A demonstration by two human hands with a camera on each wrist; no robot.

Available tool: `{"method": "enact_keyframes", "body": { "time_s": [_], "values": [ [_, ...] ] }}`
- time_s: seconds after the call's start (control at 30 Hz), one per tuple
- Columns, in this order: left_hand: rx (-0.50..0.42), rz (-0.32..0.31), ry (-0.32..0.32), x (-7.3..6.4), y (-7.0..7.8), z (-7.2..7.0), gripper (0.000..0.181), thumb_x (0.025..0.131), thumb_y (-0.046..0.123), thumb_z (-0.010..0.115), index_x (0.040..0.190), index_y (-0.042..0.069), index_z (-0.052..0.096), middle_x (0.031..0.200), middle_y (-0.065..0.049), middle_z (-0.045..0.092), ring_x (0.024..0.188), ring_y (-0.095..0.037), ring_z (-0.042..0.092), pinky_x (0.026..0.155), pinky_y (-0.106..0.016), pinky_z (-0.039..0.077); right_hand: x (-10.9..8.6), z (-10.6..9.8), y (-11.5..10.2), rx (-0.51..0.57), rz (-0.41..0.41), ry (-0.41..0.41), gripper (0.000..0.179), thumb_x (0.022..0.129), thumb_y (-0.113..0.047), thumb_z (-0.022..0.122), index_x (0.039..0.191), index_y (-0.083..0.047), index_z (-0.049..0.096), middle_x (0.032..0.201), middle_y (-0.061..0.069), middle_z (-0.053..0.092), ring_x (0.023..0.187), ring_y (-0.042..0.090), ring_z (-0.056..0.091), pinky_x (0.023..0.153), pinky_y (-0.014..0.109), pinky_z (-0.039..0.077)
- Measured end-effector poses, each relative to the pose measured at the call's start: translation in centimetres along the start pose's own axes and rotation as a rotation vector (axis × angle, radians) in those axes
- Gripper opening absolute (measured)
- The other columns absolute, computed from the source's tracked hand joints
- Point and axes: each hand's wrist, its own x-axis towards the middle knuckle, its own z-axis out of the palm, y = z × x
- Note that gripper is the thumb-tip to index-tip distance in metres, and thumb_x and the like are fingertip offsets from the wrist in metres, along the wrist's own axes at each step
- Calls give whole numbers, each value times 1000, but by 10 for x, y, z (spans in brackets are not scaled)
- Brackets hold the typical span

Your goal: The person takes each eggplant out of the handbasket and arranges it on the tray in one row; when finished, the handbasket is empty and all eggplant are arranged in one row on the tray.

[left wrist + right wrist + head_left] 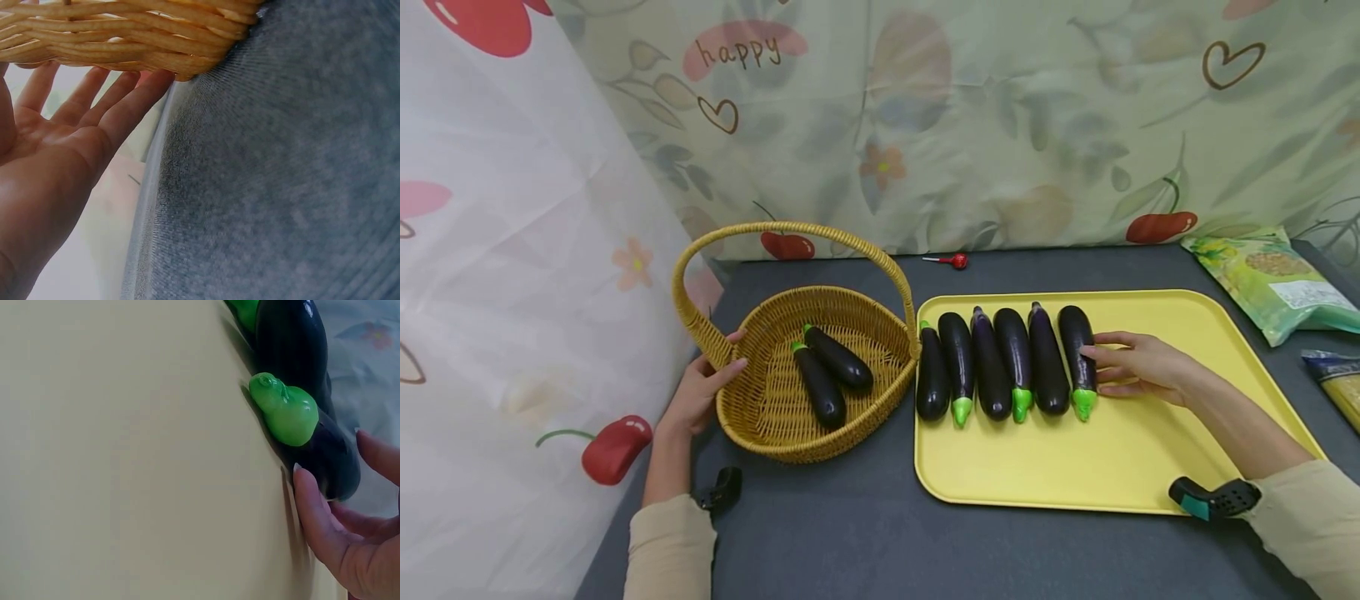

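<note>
A wicker basket (pixel 820 446) with a tall arched handle stands at the left, two eggplants (pixel 838 358) inside it. At its left side, my left hand (pixel 696 387) holds the basket by the rim at the foot of the handle, thumb over the edge. The left wrist view has its outstretched fingers (pixel 125 112) against the woven outside. Several more eggplants (pixel 932 375) lie in a row on a yellow tray (pixel 1037 467). Beside the rightmost eggplant (pixel 1075 333), my right hand (pixel 1138 367) has its fingertips at the side, thumb and fingers spread apart.
A small red-headed object (pixel 958 261) lies behind the tray. At the far right are a green packaged bag (pixel 1273 283) and another packet (pixel 1337 379), partly out of frame. Printed cloth (pixel 1000 133) hangs along the back and left of the dark table (pixel 850 533).
</note>
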Motion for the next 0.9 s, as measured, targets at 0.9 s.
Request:
{"method": "enact_keyframes", "body": {
  "time_s": [0.9],
  "values": [
    [16, 15, 5, 0, -2, 0, 53, 97, 9, 55, 147, 7, 36, 126, -10, 52, 100, -13, 60, 76, -26, 52, 7, 5, -6, -77, -57, 58, 83, 95, -34, 61, 147, 10, 13, 118, 21, 46, 88, 14, 62, 78, 34, 53]
  ]
}}
